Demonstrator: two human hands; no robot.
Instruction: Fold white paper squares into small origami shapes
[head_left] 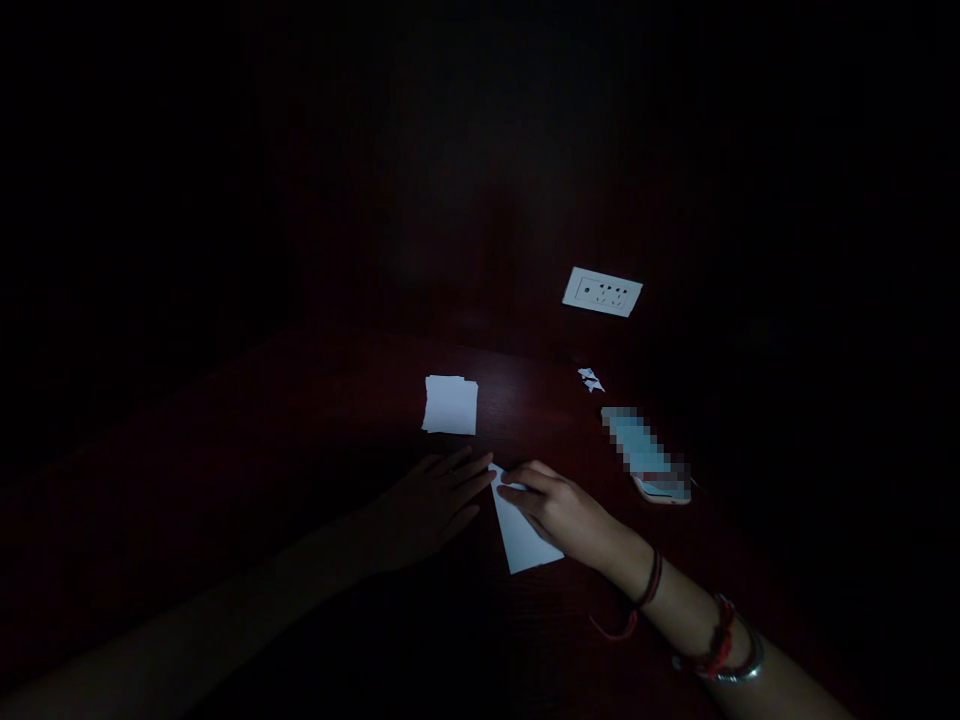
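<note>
A white sheet of paper (526,540) lies on the dark red table in front of me. My right hand (553,505) rests over its upper right part, fingers bent and fingertips pressed close together near the top left edge. Part of the sheet is hidden beneath this hand. From the left, my left hand (431,510) lies flat in shadow with its fingers apart, and its fingertips reach the sheet's left edge. Beyond both hands sits a small stack of white paper squares (450,405), its edges slightly uneven.
To the right lies a phone (645,455) with a blurred screen. Some small folded or crumpled white paper pieces (591,380) are behind it. A white socket plate (602,292) is on the wall at the back. The surroundings are very dark.
</note>
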